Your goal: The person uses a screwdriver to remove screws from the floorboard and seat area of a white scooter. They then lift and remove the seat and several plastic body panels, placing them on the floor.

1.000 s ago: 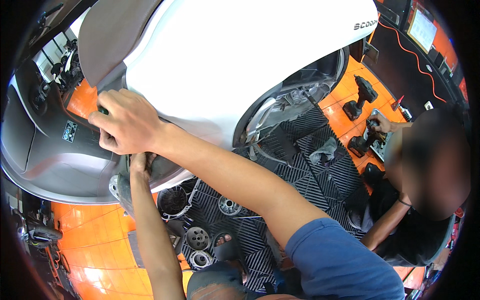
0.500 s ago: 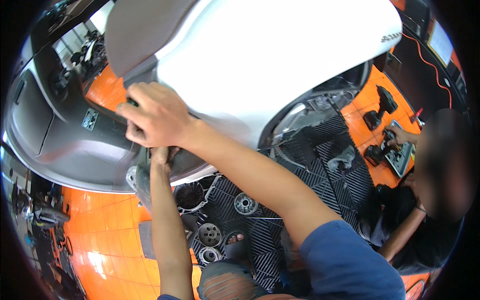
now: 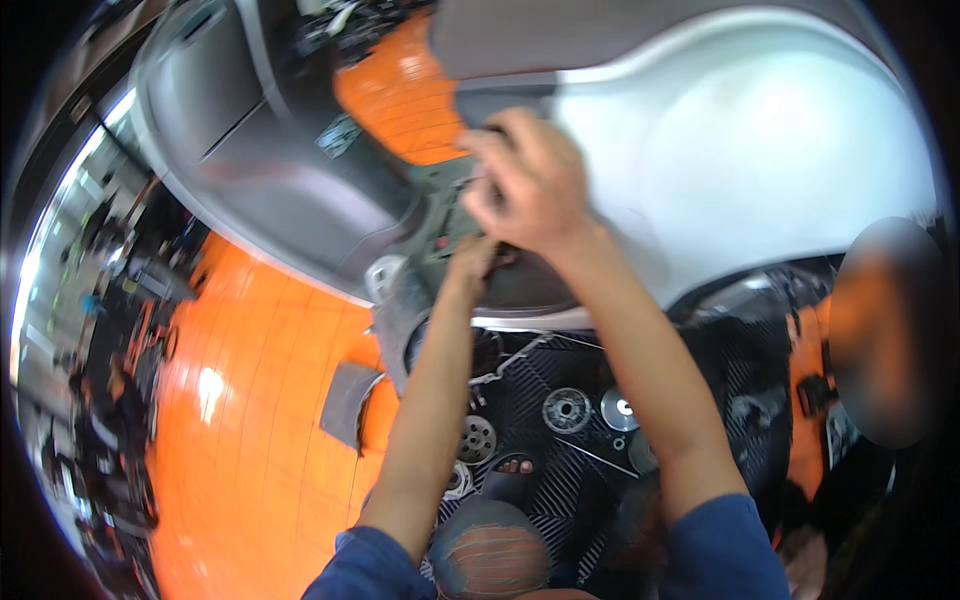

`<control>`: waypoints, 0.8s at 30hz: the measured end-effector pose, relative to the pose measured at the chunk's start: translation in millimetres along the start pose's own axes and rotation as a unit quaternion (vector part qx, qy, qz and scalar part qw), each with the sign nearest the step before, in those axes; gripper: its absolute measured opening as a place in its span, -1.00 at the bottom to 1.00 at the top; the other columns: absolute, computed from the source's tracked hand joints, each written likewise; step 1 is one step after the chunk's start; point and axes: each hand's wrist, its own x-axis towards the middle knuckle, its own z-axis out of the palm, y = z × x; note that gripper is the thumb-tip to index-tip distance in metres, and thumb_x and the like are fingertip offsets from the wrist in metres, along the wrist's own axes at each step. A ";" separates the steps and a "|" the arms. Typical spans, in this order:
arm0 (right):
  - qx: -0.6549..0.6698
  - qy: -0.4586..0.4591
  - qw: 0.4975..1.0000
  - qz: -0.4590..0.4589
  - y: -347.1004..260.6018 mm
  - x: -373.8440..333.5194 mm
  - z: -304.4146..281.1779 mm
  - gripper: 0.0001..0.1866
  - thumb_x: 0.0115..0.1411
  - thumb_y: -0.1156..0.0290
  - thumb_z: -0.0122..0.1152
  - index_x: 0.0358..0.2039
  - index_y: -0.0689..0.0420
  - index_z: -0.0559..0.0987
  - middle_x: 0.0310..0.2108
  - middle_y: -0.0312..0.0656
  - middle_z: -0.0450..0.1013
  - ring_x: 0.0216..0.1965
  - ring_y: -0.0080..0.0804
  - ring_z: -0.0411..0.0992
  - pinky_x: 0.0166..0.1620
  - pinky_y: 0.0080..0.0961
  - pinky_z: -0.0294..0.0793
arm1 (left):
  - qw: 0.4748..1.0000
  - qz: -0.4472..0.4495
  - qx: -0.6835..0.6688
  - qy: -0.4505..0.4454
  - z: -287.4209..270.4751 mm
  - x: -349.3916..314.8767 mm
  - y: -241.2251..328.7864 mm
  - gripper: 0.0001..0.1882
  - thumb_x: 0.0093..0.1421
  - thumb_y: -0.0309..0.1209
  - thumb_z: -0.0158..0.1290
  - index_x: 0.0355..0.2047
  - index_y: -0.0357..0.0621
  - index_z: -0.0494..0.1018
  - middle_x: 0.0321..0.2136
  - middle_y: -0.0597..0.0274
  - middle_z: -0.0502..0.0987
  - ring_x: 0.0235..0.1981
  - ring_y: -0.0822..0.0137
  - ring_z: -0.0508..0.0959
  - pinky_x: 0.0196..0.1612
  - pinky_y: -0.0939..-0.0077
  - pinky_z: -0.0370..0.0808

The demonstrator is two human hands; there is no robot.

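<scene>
Floor (image 3: 250, 400): glossy orange tiles; black ribbed mat (image 3: 585, 485), round metal parts (image 3: 567, 424).
Scooter (image 3: 290, 185): curved grey plastic, smooth white panel (image 3: 760, 170); directly under the hands.
Left hand (image 3: 468, 265): at the footboard (image 3: 432, 190), fingers partly hidden; grip cannot be told.
Right hand (image 3: 540, 185): blurred above it, fingers half-curled; cannot tell whether anything is held.
Since earlier: scooter farther right in view.

A motorcycle repair workshop: a white-and-gray scooter (image 3: 770, 170) extends either side of the right grip (image 3: 538, 190), round metal parts (image 3: 567, 409) lie on a ribbed black mat (image 3: 570, 490) below it, and orange floor tiles (image 3: 250, 420) reach blurred machinery (image 3: 160, 280) far left of it.
</scene>
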 end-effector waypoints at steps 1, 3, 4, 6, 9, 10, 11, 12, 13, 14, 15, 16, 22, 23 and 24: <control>-0.016 -0.015 1.000 -0.008 6.7 -1.5 -8.4 -0.65 -0.15 0.50 0.20 -0.26 0.09 0.60 -0.31 -0.13 0.43 -0.42 -0.19 0.45 -0.36 -0.32 0.44 | 0.999 0.025 -0.020 -0.002 21.6 -4.9 3.9 -0.57 0.12 -0.13 0.25 -0.30 -0.33 0.60 -0.36 0.10 0.63 -0.41 0.30 0.62 -0.23 0.48 0.57; -0.010 -0.021 1.000 -0.003 13.4 -1.5 -13.8 -0.62 -0.17 0.38 0.29 -0.23 0.04 0.60 -0.30 -0.13 0.41 -0.38 -0.17 0.44 -0.33 -0.28 0.43 | 0.999 0.002 -0.042 -0.022 32.7 -14.5 16.1 -0.56 0.09 -0.20 0.26 -0.25 -0.43 0.59 -0.29 0.04 0.64 -0.34 0.21 0.66 -0.16 0.44 0.59; -0.026 -0.023 0.999 -0.005 16.8 -2.8 -14.3 -0.61 -0.15 0.43 0.24 -0.20 0.05 0.60 -0.27 -0.12 0.43 -0.35 -0.15 0.45 -0.32 -0.27 0.45 | 0.999 -0.006 -0.030 -0.019 33.3 -20.1 23.5 -0.60 0.08 -0.28 0.25 -0.25 -0.46 0.57 -0.27 0.02 0.63 -0.33 0.18 0.67 -0.21 0.43 0.63; -0.027 -0.013 0.999 -0.014 16.0 -6.8 -10.5 -0.63 -0.11 0.50 0.17 -0.20 0.08 0.61 -0.27 -0.12 0.45 -0.35 -0.14 0.46 -0.33 -0.26 0.46 | 0.997 -0.016 -0.069 -0.041 29.1 -17.8 19.3 -0.55 0.09 -0.38 0.26 -0.08 -0.49 0.52 -0.15 -0.01 0.61 -0.21 0.16 0.66 -0.11 0.44 0.67; -0.025 -0.023 0.999 -0.012 2.6 -4.7 -6.8 -0.68 -0.05 0.56 0.09 -0.24 0.12 0.62 -0.28 -0.12 0.46 -0.38 -0.19 0.48 -0.37 -0.31 0.46 | 0.994 -0.017 -0.100 -0.026 27.4 -24.3 16.3 -0.65 0.10 -0.44 0.23 -0.15 -0.46 0.55 -0.24 0.00 0.62 -0.34 0.19 0.65 -0.24 0.46 0.66; -0.025 -0.016 0.999 -0.015 3.9 -4.1 -6.3 -0.70 -0.04 0.58 0.07 -0.25 0.12 0.63 -0.29 -0.12 0.46 -0.40 -0.21 0.48 -0.38 -0.33 0.45 | 0.994 -0.014 -0.104 -0.027 28.4 -24.3 18.1 -0.67 0.09 -0.44 0.23 -0.18 -0.44 0.57 -0.29 0.02 0.63 -0.38 0.22 0.65 -0.27 0.47 0.66; -0.021 -0.015 1.000 -0.015 3.9 -4.0 -5.0 -0.71 -0.02 0.58 0.07 -0.26 0.13 0.63 -0.30 -0.13 0.47 -0.41 -0.22 0.48 -0.39 -0.35 0.45 | 0.995 -0.017 -0.095 -0.018 28.1 -26.0 18.0 -0.67 0.08 -0.43 0.23 -0.20 -0.44 0.57 -0.32 0.03 0.63 -0.40 0.23 0.64 -0.27 0.47 0.65; -0.014 -0.013 1.000 -0.016 2.4 -5.4 -2.8 -0.71 -0.02 0.57 0.07 -0.26 0.13 0.63 -0.30 -0.13 0.47 -0.41 -0.23 0.48 -0.40 -0.35 0.45 | 0.996 -0.021 -0.086 -0.010 29.1 -27.2 17.7 -0.67 0.07 -0.42 0.23 -0.22 -0.44 0.58 -0.35 0.04 0.63 -0.43 0.24 0.64 -0.28 0.48 0.64; -0.010 -0.010 1.000 -0.017 3.2 -4.5 -2.7 -0.71 -0.02 0.57 0.07 -0.26 0.14 0.63 -0.30 -0.14 0.47 -0.42 -0.23 0.48 -0.40 -0.35 0.45 | 0.997 -0.023 -0.076 -0.006 32.3 -26.5 19.2 -0.68 0.05 -0.41 0.23 -0.24 -0.43 0.59 -0.38 0.05 0.63 -0.45 0.25 0.63 -0.29 0.49 0.62; -0.007 -0.007 1.000 -0.018 3.8 -4.2 -3.0 -0.71 -0.02 0.56 0.07 -0.26 0.14 0.63 -0.30 -0.14 0.47 -0.42 -0.23 0.48 -0.40 -0.35 0.45 | 0.998 -0.024 -0.065 0.003 33.5 -26.5 19.6 -0.66 0.06 -0.37 0.22 -0.25 -0.43 0.59 -0.39 0.06 0.63 -0.47 0.25 0.63 -0.30 0.48 0.61; -0.008 -0.010 1.000 -0.014 3.8 -5.1 -3.1 -0.71 -0.01 0.56 0.07 -0.26 0.14 0.63 -0.30 -0.14 0.47 -0.42 -0.22 0.48 -0.40 -0.35 0.45 | 0.998 -0.025 -0.053 0.011 33.4 -26.9 19.0 -0.65 0.06 -0.33 0.21 -0.26 -0.43 0.59 -0.40 0.06 0.63 -0.48 0.25 0.63 -0.31 0.48 0.60; -0.010 -0.011 1.000 -0.012 4.9 -3.7 -3.3 -0.72 -0.01 0.56 0.07 -0.26 0.13 0.63 -0.30 -0.13 0.47 -0.42 -0.22 0.48 -0.40 -0.35 0.45 | 0.999 -0.022 -0.042 0.018 34.7 -25.0 21.2 -0.63 0.06 -0.30 0.20 -0.27 -0.43 0.59 -0.42 0.06 0.63 -0.50 0.25 0.63 -0.32 0.48 0.59; -0.023 -0.019 0.999 -0.021 4.7 -2.5 -2.9 -0.71 -0.02 0.53 0.07 -0.26 0.12 0.62 -0.32 -0.10 0.44 -0.40 -0.16 0.47 -0.38 -0.33 0.46 | 0.998 -0.036 0.021 0.056 34.4 -23.3 23.4 -0.51 0.21 -0.12 -0.01 -0.22 -0.41 0.56 -0.40 0.00 0.62 -0.48 0.19 0.65 -0.33 0.44 0.59; -0.024 -0.019 0.999 -0.023 4.0 -0.6 -3.9 -0.71 -0.03 0.53 0.07 -0.26 0.12 0.62 -0.32 -0.10 0.44 -0.40 -0.16 0.47 -0.37 -0.32 0.46 | 0.997 -0.038 -0.052 0.039 32.2 -21.5 24.1 -0.50 0.25 -0.11 -0.05 -0.19 -0.41 0.54 -0.39 -0.02 0.63 -0.50 0.17 0.66 -0.35 0.37 0.60; -0.025 -0.019 0.999 -0.025 3.2 1.4 -4.3 -0.71 -0.04 0.53 0.07 -0.26 0.12 0.62 -0.32 -0.10 0.44 -0.39 -0.16 0.47 -0.37 -0.31 0.46 | 0.998 -0.035 -0.027 0.046 30.6 -14.6 29.2 -0.50 0.25 -0.11 -0.03 -0.21 -0.44 0.53 -0.39 -0.06 0.62 -0.51 0.15 0.66 -0.33 0.32 0.60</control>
